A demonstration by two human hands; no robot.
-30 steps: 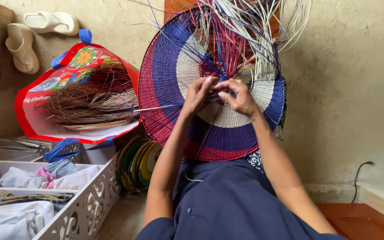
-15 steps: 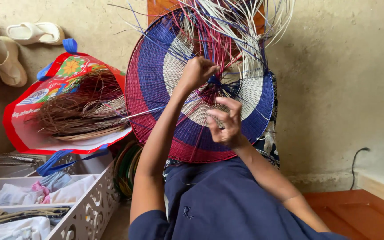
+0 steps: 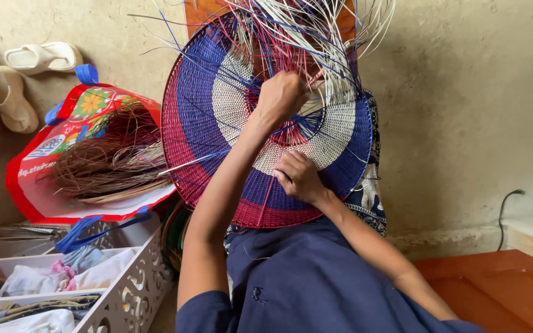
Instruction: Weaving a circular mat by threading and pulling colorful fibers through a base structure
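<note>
Left hand (image 3: 283,94) now higher, fisted on loose strands (image 3: 316,37); right hand (image 3: 297,177) lower, clasping woven disc (image 3: 205,92)

Lighting: soft, even daylight, moderately bright; source not visible. Shadows: faint and diffuse, a light one under the white sandals (image 3: 32,57) on the plaster wall (image 3: 464,111); deeper shade beneath the woven disc (image 3: 217,105). Glare: none; the pale loose strands (image 3: 316,31) read close to white. Focus: sharp across the centre; slight motion softness on the left hand (image 3: 282,92). Distortion: wide-angle stretch toward the corners, bending the white basket (image 3: 131,290).
</note>
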